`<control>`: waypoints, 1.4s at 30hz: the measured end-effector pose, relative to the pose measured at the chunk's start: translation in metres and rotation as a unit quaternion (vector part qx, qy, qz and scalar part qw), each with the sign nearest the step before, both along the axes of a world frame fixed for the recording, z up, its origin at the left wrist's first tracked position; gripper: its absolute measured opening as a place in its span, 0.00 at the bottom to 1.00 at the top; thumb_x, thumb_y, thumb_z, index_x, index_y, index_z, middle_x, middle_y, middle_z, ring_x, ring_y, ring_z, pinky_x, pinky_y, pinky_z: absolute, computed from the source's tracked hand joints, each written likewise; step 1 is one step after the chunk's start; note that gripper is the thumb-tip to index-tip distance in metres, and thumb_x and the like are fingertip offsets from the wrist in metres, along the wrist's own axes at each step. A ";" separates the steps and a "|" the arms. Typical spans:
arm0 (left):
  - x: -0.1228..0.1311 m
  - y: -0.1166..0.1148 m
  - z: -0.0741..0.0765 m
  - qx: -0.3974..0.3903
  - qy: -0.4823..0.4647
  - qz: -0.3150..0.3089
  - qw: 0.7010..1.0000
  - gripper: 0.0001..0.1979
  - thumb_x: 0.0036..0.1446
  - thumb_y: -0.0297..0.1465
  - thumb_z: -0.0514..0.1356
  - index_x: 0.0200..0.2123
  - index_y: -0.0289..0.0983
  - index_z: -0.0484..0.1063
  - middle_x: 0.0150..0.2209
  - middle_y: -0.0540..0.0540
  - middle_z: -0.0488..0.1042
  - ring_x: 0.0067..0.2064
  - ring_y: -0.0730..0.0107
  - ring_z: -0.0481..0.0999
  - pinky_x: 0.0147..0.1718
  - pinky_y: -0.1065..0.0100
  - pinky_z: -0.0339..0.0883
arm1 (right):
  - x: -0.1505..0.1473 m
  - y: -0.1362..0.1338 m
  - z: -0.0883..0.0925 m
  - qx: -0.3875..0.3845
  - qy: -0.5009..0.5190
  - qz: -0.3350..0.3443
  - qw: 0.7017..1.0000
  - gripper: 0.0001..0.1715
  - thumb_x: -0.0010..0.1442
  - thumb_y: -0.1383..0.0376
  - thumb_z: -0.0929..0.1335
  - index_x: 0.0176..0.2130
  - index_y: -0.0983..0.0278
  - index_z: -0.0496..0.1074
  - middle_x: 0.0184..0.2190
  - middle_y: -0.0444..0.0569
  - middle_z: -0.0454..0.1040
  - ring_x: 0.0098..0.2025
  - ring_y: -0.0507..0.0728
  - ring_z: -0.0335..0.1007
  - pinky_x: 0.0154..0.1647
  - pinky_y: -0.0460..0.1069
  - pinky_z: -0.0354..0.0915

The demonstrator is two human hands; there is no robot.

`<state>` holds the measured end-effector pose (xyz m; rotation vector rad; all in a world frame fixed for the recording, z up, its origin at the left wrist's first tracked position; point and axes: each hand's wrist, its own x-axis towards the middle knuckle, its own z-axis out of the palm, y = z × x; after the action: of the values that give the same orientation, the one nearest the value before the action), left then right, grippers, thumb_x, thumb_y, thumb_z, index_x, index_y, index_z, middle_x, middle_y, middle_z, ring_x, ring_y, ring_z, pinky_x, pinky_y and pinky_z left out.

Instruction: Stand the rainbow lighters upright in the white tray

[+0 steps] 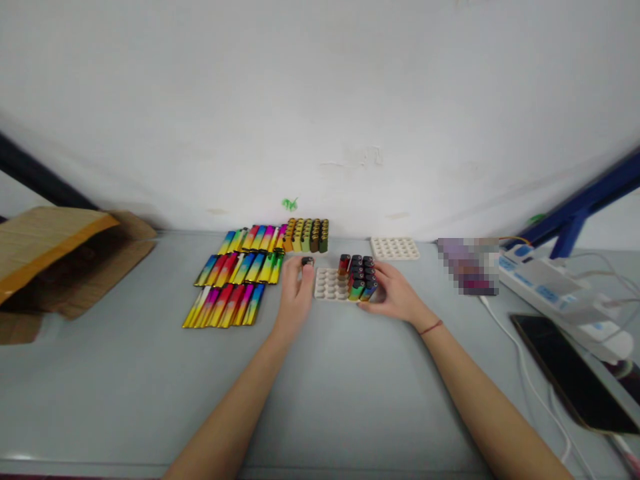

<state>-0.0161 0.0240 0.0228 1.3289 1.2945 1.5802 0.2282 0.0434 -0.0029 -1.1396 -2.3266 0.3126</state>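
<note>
Here the left hand [296, 293] had its fingers pinched around a dark-topped lighter [307, 261], right off the left edge of the near white tray [330, 285], out in the far half of the counter [320, 400]. The right hand [397, 293] curved about that tray's right end, thumb by its near-right corner; whether those fingers gripped or merely rested, you couldn't tell.

And there lay the danger! The standing lighters [362, 279] crowded that end, so a careless squeeze could have tipped several. The red lighter [345, 264] stood at the group's left flank, likely an easy one to clip. A nudge on the tray's left edge might have skewed the whole thing.

Traffic all round, too: foil-bright rainbow lighters [233, 307] lay in rows just left of the left hand, and a gold-topped block [306, 235] stood behind it, towards the counter's far edge, both hemming in that elbow room. A second white tray [395, 248] sat near that far edge. Along the right edge ran a power strip [565, 300], a phone [575, 373] and a white cable [523, 373], the cable close enough to the right forearm to snag. A cardboard box [55, 247] gaped at the left.
</note>
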 end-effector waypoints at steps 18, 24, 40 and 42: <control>0.005 0.005 -0.003 0.022 0.242 -0.125 0.962 0.12 0.61 0.34 0.57 0.44 0.41 0.77 0.46 0.43 0.79 0.50 0.58 0.75 0.53 0.58 0.63 | -0.001 -0.002 -0.002 0.016 0.003 -0.008 1.000 0.42 0.50 0.47 0.74 0.58 0.62 0.67 0.56 0.60 0.69 0.58 0.71 0.65 0.60 0.66 0.62; 0.012 0.006 -0.002 0.009 0.219 -0.097 0.971 0.15 0.58 0.33 0.61 0.49 0.41 0.73 0.44 0.42 0.79 0.47 0.58 0.76 0.53 0.57 0.62 | -0.001 -0.002 -0.003 0.023 -0.003 -0.008 1.000 0.42 0.50 0.47 0.74 0.58 0.63 0.67 0.56 0.61 0.69 0.58 0.71 0.65 0.60 0.66 0.62; 0.014 0.001 -0.004 0.068 0.355 -0.103 0.927 0.17 0.65 0.31 0.52 0.55 0.42 0.70 0.52 0.41 0.74 0.54 0.57 0.72 0.55 0.55 0.61 | -0.001 -0.002 -0.002 0.027 -0.010 -0.011 1.000 0.42 0.50 0.47 0.74 0.56 0.65 0.68 0.56 0.62 0.69 0.58 0.71 0.65 0.61 0.66 0.62; 0.013 0.000 -0.004 0.077 0.362 -0.096 0.924 0.17 0.65 0.30 0.52 0.55 0.41 0.70 0.52 0.40 0.74 0.54 0.58 0.72 0.55 0.55 0.62 | -0.001 -0.002 -0.002 0.024 -0.006 -0.008 1.000 0.42 0.50 0.48 0.74 0.57 0.65 0.67 0.57 0.62 0.69 0.58 0.71 0.65 0.61 0.66 0.62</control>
<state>-0.0035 0.0245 0.0191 2.1955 1.4015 1.0939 0.2270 0.0414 -0.0052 -1.1397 -2.3211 0.2433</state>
